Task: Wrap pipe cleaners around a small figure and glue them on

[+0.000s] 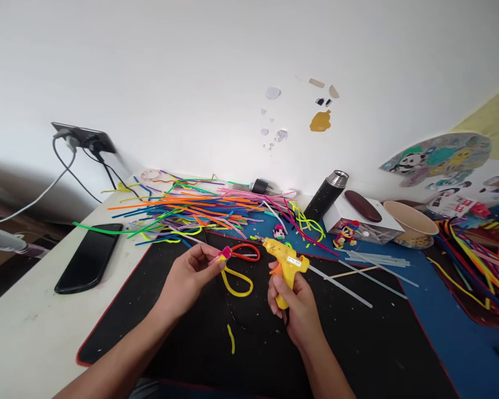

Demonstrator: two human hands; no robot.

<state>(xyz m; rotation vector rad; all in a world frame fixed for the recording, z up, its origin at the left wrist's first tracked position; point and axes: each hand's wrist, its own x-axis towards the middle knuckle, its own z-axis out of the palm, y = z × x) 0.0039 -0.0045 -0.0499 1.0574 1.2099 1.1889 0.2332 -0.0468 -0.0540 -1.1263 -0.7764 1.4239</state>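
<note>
Between thumb and fingers, my left hand [193, 277] pinches a small pipe-cleaner piece [238, 281] with a pink wrapped end, a yellow loop and a red-orange loop. My right hand [293, 296] is wrapped round the handle of a yellow hot glue gun [286, 263] with an orange trigger. Its nozzle points left toward the pink end and is apart from it. A clear glue stick [340, 285] runs out from the rear of the gun. Below the loops, a short yellow pipe-cleaner scrap [231, 339] lies on the black mat [183, 338].
Many coloured pipe cleaners [191, 208] lie heaped along the wall. A black phone [89, 257] rests at left. At the back right stand a black thermos [326, 194], a white box [382, 216] and a beige bowl [411, 219]. Loose glue sticks [382, 257] lie in front of them.
</note>
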